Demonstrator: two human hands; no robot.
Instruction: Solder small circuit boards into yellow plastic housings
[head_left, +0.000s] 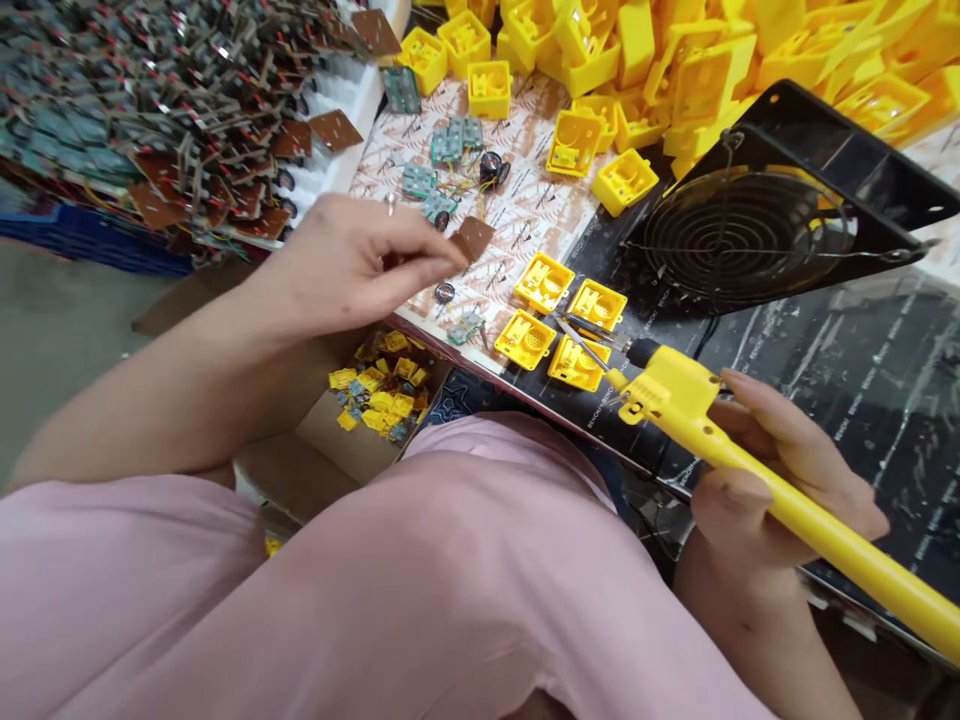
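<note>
My left hand (360, 262), with a ring on one finger, pinches a small brown square plate (472, 238) at its fingertips. Several green circuit boards (418, 180) and a small round black part (491, 168) lie on patterned paper beyond it. My right hand (787, 480) grips a yellow electric screwdriver (679, 395), its tip close to a group of yellow plastic housings (544, 282). Metal tweezers (581, 335) rest across those housings. The screwdriver's tip does not clearly touch anything.
A large heap of yellow housings (675, 50) fills the top of the view. A mass of wired board assemblies (165, 130) rises at upper left. A black-framed wire fan guard (742, 230) stands at right. An open cardboard box (379, 390) holding small yellow parts sits below the bench edge.
</note>
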